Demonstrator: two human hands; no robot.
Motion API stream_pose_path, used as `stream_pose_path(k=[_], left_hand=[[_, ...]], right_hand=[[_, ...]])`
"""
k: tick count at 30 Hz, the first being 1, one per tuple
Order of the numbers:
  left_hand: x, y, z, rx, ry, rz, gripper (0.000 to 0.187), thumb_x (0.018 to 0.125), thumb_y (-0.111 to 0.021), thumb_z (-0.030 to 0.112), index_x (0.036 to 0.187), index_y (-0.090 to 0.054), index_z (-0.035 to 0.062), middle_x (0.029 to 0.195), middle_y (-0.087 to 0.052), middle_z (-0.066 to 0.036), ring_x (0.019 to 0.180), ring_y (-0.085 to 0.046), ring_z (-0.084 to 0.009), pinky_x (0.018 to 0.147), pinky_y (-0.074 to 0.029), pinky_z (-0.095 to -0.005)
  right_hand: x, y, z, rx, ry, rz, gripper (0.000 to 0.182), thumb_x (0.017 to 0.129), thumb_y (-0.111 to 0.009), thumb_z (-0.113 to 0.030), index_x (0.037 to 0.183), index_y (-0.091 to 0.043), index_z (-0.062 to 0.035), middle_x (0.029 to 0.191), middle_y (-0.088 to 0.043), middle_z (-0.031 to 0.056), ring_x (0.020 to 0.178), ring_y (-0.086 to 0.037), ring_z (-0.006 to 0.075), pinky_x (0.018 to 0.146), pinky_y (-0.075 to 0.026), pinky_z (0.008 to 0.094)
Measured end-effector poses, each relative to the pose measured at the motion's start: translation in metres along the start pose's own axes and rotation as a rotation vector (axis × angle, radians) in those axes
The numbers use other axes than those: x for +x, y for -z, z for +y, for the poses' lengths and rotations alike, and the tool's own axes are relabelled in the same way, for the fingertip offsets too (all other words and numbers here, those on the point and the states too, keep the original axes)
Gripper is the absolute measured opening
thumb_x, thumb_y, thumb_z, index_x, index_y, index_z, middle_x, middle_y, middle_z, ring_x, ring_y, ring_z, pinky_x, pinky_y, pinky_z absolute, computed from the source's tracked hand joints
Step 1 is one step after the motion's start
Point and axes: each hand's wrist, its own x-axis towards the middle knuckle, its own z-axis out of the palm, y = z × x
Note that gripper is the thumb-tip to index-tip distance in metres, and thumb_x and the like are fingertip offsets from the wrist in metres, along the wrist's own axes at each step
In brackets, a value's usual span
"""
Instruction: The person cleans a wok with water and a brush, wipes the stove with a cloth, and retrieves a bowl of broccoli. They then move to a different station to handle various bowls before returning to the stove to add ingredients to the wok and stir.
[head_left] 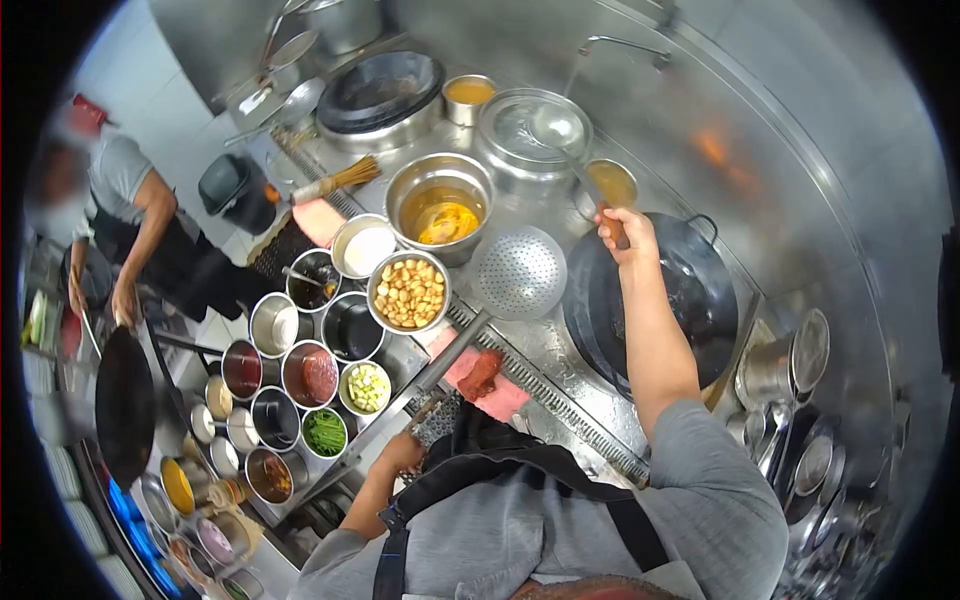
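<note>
My right hand is closed around the wooden handle of a ladle, reaching over the wok. The ladle's bowl is over a round steel water pot, beneath the tap. My left hand is low at the stove's front edge, closed around a brown wooden handle; the rest of that tool is hard to make out. Close by, a perforated skimmer rests on the steel top, its long handle slanting toward me. A red cloth lies on a pink cloth.
A steel pot with orange-yellow liquid and a bowl of pale round pieces stand left of the skimmer. Several ingredient pots, including chopped greens, line the left side. A co-worker holds a dark wok. Utensils crowd the right.
</note>
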Motion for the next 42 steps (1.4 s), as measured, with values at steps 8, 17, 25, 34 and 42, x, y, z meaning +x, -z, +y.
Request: stream_pose_path(k=[8, 17, 25, 34, 42], left_hand=[[0.043, 0.119, 0.276, -0.122, -0.92, 0.417, 0.013, 0.08, -0.058, 0.011, 0.084, -0.06, -0.0011, 0.085, -0.061, -0.019, 0.079, -0.058, -0.0378, 0.07, -0.047, -0.0452], [0.105, 0.034, 0.391, 0.289, -1.049, 0.563, 0.023, 0.083, -0.057, 0.023, 0.072, -0.066, 0.0039, 0.075, -0.065, -0.015, 0.073, -0.062, -0.0325, 0.074, -0.048, -0.0423], [0.104, 0.031, 0.385, 0.075, -0.967, 0.525, 0.021, 0.082, -0.061, 0.017, 0.092, -0.067, -0.0005, 0.092, -0.065, -0.02, 0.088, -0.061, -0.0363, 0.083, -0.048, -0.0434], [0.023, 0.005, 0.4, -1.421, -0.083, -0.626, 0.033, 0.084, -0.06, 0.016, 0.111, -0.052, -0.0003, 0.097, -0.061, -0.011, 0.089, -0.06, -0.0225, 0.077, -0.05, -0.0388], [0.016, 0.129, 0.347, -0.643, -0.07, 0.18, 0.015, 0.074, -0.057, 0.005, 0.087, -0.053, -0.0015, 0.064, -0.052, -0.007, 0.047, -0.051, -0.0174, 0.038, -0.042, -0.032]], right_hand=[[-0.188, 0.088, -0.036, -0.005, 0.088, 0.053, 0.041, 0.076, -0.06, -0.006, 0.114, -0.052, 0.0085, 0.085, -0.06, 0.0157, 0.051, -0.051, 0.0159, 0.032, -0.033, 0.0216], [-0.321, 0.204, 0.005, -0.126, 0.037, 0.172, 0.048, 0.073, -0.062, -0.007, 0.119, -0.051, 0.0029, 0.078, -0.062, 0.0083, 0.053, -0.052, 0.0126, 0.039, -0.036, 0.0251], [-0.38, 0.252, 0.06, -1.547, 0.318, 0.456, 0.05, 0.077, -0.052, -0.006, 0.126, -0.049, -0.0005, 0.086, -0.061, 0.0241, 0.081, -0.062, 0.0424, 0.073, -0.05, 0.0475], [-0.364, 0.17, 0.104, -0.943, 0.31, 0.213, 0.032, 0.088, -0.052, -0.021, 0.112, -0.059, -0.0027, 0.103, -0.063, 0.0214, 0.097, -0.06, 0.0376, 0.086, -0.047, 0.0434], [-0.402, 0.274, 0.163, -0.685, 0.185, 0.609, 0.031, 0.085, -0.061, -0.019, 0.11, -0.064, 0.0002, 0.095, -0.067, 0.0188, 0.077, -0.065, 0.0193, 0.068, -0.05, 0.0308]])
